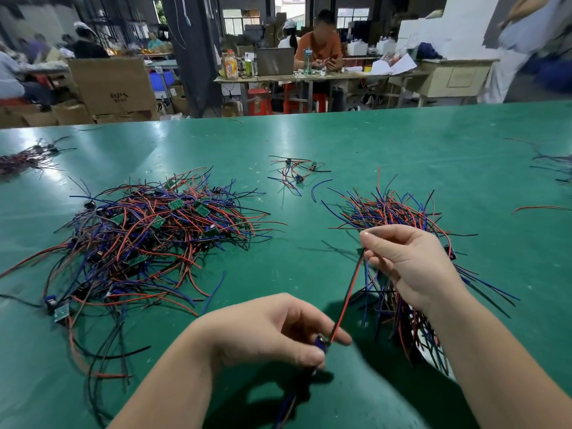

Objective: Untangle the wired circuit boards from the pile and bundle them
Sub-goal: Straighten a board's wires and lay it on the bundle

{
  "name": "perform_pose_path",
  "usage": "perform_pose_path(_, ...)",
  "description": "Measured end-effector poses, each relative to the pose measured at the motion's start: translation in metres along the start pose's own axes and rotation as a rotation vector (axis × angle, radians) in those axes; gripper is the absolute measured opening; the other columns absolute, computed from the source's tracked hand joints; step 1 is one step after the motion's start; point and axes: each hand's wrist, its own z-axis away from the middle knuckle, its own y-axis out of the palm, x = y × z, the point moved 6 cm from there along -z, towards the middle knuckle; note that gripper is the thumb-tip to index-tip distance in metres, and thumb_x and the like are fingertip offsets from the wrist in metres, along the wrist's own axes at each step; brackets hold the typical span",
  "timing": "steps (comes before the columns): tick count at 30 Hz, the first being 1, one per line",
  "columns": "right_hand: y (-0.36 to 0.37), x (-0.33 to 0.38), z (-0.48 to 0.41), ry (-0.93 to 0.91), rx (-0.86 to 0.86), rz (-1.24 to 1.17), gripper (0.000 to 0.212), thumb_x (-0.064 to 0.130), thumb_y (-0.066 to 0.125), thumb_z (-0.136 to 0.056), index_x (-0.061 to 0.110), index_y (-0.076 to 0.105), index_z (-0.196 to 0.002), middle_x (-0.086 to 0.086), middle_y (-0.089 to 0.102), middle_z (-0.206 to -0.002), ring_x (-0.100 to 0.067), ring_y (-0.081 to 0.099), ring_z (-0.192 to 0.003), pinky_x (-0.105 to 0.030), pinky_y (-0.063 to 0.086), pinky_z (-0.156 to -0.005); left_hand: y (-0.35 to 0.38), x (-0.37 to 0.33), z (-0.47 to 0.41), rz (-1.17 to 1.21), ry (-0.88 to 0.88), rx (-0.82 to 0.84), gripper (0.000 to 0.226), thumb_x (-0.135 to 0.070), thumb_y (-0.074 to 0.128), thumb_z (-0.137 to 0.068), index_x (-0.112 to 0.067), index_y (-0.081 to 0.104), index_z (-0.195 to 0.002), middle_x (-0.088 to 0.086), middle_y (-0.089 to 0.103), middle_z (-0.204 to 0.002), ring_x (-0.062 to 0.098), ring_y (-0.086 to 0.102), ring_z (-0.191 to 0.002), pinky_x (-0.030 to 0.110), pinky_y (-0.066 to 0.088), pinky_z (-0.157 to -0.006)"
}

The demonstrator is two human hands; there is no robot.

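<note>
A large tangled pile [154,236] of red, blue and black wires with small green circuit boards lies on the left of the green table. My left hand [272,329] pinches one small board with a blue part [320,343] near the front. Its red and black wires [346,295] run up taut to my right hand [408,261], which pinches their far ends. Under and behind my right hand lies a gathered bundle [399,218] of wired boards, its wires fanned outward.
A few loose wired boards [297,171] lie mid-table. Smaller wire heaps sit at the far left [24,159] and far right [554,165] edges. A single red wire [538,208] lies at right. Beyond the table, people sit at benches among cardboard boxes [114,85].
</note>
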Motion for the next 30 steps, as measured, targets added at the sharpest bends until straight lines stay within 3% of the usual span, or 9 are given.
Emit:
perform_pose_path(4, -0.024, 0.015, -0.008, -0.122, -0.146, -0.229, 0.008, -0.004, 0.064, -0.080, 0.001, 0.061, -0.074, -0.002, 0.066, -0.056, -0.011, 0.063, -0.051, -0.015, 0.052, -0.053, 0.008, 0.002, 0.003, -0.034, 0.010, 0.160, 0.025, 0.003, 0.061, -0.086, -0.007, 0.068, -0.108, 0.000, 0.066, -0.086, 0.004, 0.060, -0.076, 0.015, 0.047, -0.074)
perform_pose_path(7, -0.026, 0.011, -0.011, -0.069, -0.108, -0.262, 0.011, -0.006, 0.057, -0.086, 0.003, 0.060, -0.079, -0.008, 0.064, -0.068, -0.014, 0.064, -0.057, -0.019, 0.055, -0.057, -0.006, -0.010, -0.002, 0.132, 0.185, -0.070, 0.022, -0.003, 0.070, -0.076, -0.014, 0.071, -0.095, -0.002, 0.069, -0.086, 0.008, 0.063, -0.076, 0.020, 0.050, -0.075)
perform_pose_path(9, -0.012, 0.003, -0.007, -0.009, -0.004, -0.128, 0.016, -0.012, 0.055, -0.085, 0.003, 0.060, -0.085, -0.010, 0.060, -0.074, -0.013, 0.063, -0.056, -0.018, 0.052, -0.055, -0.021, -0.016, 0.000, 0.374, 0.317, -0.264, 0.025, -0.008, 0.081, -0.061, -0.020, 0.073, -0.081, 0.002, 0.070, -0.080, 0.011, 0.064, -0.071, 0.022, 0.053, -0.072)
perform_pose_path(12, 0.017, -0.006, 0.007, -0.009, 0.234, 0.153, 0.022, -0.016, 0.059, -0.080, 0.002, 0.065, -0.091, -0.010, 0.064, -0.071, -0.013, 0.061, -0.055, -0.017, 0.049, -0.052, -0.041, -0.015, 0.002, 0.759, 0.473, -0.501, 0.043, -0.017, 0.098, -0.032, -0.020, 0.072, -0.067, 0.003, 0.069, -0.070, 0.009, 0.063, -0.058, 0.018, 0.054, -0.058)
perform_pose_path(15, 0.046, -0.014, 0.029, -0.010, 0.516, 0.296, 0.035, -0.009, 0.072, -0.071, 0.012, 0.070, -0.099, -0.005, 0.069, -0.073, -0.014, 0.062, -0.060, -0.019, 0.048, -0.055, -0.047, -0.010, 0.001, 0.900, 0.555, -0.700, 0.034, -0.016, 0.093, -0.037, -0.021, 0.070, -0.061, -0.001, 0.065, -0.061, 0.005, 0.061, -0.052, 0.015, 0.053, -0.054)
perform_pose_path(17, 0.057, -0.017, 0.037, 0.000, 0.584, 0.207, 0.035, -0.004, 0.075, -0.068, 0.017, 0.073, -0.097, -0.005, 0.070, -0.075, -0.014, 0.063, -0.060, -0.019, 0.048, -0.054, -0.042, -0.009, -0.001, 0.830, 0.565, -0.793, 0.018, -0.013, 0.080, -0.048, -0.018, 0.068, -0.061, -0.002, 0.064, -0.058, 0.004, 0.060, -0.050, 0.013, 0.051, -0.053)
perform_pose_path(21, 0.062, -0.021, 0.036, 0.055, 0.470, -0.057, 0.022, 0.016, 0.077, -0.056, 0.015, 0.078, -0.078, -0.004, 0.069, -0.067, -0.010, 0.060, -0.052, -0.015, 0.046, -0.049, -0.034, -0.020, 0.002, 0.451, 0.609, -0.949, 0.034, -0.015, 0.078, -0.049, -0.007, 0.056, -0.074, -0.004, 0.066, -0.058, 0.001, 0.058, -0.052, 0.010, 0.046, -0.055)
perform_pose_path(25, 0.055, -0.020, 0.032, 0.160, 0.386, -0.271, 0.018, 0.019, 0.073, -0.054, 0.010, 0.077, -0.069, -0.003, 0.067, -0.063, -0.006, 0.059, -0.051, -0.013, 0.049, -0.051, -0.026, -0.025, 0.001, 0.331, 0.630, -0.896, 0.031, -0.005, 0.077, -0.054, -0.002, 0.056, -0.076, -0.004, 0.067, -0.060, 0.000, 0.061, -0.056, 0.010, 0.047, -0.057)
perform_pose_path(30, 0.049, -0.013, 0.030, 0.190, 0.377, -0.280, 0.012, 0.010, 0.065, -0.065, 0.011, 0.076, -0.069, -0.003, 0.065, -0.063, -0.006, 0.059, -0.053, -0.014, 0.048, -0.049, -0.015, -0.029, -0.002, 0.270, 0.630, -0.742, 0.026, 0.009, 0.077, -0.065, -0.012, 0.072, -0.079, 0.004, 0.075, -0.081, 0.010, 0.070, -0.077, 0.016, 0.052, -0.071)
